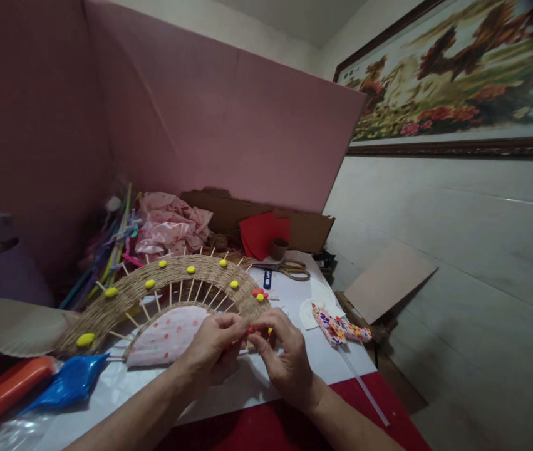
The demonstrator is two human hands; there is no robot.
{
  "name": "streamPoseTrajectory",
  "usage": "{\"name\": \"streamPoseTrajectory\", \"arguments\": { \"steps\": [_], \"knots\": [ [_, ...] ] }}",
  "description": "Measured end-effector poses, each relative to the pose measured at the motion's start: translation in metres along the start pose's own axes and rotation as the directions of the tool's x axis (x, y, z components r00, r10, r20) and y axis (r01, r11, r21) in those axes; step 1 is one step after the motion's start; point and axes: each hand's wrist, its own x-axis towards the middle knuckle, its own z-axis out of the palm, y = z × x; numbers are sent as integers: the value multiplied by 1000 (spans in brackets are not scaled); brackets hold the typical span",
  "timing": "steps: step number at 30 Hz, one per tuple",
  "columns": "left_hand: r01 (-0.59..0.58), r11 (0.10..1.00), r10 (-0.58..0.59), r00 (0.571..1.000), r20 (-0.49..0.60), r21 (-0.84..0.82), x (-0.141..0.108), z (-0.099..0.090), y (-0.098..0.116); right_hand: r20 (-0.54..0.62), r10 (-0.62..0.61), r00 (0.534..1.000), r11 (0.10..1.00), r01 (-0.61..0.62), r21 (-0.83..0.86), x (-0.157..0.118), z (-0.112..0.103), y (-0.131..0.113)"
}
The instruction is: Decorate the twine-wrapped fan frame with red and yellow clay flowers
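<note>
Fingers of both hands (250, 335) partly hide a small red piece (250, 329).

I am in what looks like a room of a home, at a table (294, 369) spread with craft supplies: scissors (289, 270), red paper (259, 235), bunched pink cloth (167, 222). A framed picture of horses (458, 75) hangs on the pale tiled wall (496, 232) to my right.

No text is legible; small marks (351, 72) on the framed picture (454, 78) seem blurred.
</note>
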Motion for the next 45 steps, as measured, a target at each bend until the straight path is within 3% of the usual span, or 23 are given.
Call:
{"name": "streamPoseTrajectory", "arguments": {
  "steps": [24, 45],
  "knots": [
    [-9, 1000, 10, 1000, -17, 28, 2, -3, -2, -59, -1, 998, 1000, -1, -20, 0, 0, 2],
    [-68, 996, 70, 997, -30, 57, 2, -4, -1, -29, 15, 999, 999, -16, -34, 0, 0, 1]
  ]
}}
